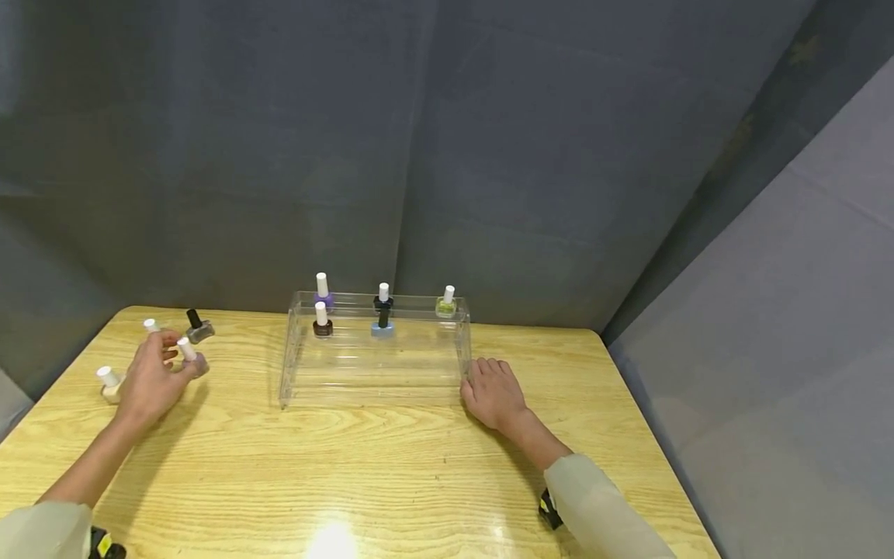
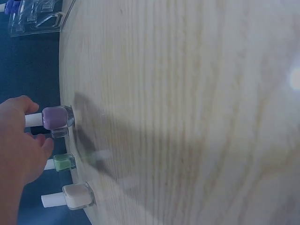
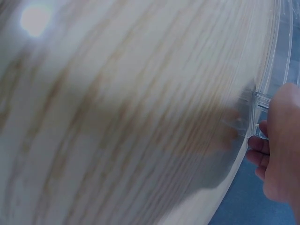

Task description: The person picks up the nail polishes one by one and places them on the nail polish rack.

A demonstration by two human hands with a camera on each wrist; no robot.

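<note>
My left hand (image 1: pixel 150 380) is at a purple nail polish bottle (image 2: pixel 55 117) with a white cap, at the left of the table. Thumb and fingers are spread on either side of that cap, with a gap showing on the finger side. Beside it stand a green nail polish bottle (image 2: pixel 64 162), a cream nail polish bottle (image 2: pixel 78 196) and a greyish one (image 1: pixel 201 332) with a black cap. At the clear tiered rack (image 1: pixel 377 401), my right hand (image 1: pixel 493 394) grips the right end, fingers curled against it.
Several nail polish bottles stand on the rack's upper tiers: a purple one (image 1: pixel 323 298), a dark brown one (image 1: pixel 323 328), a light blue one (image 1: pixel 382 329), a black one and a yellow-green one (image 1: pixel 446 307). A dark curtain (image 1: pixel 279 155) hangs behind the wooden table (image 1: pixel 391 481).
</note>
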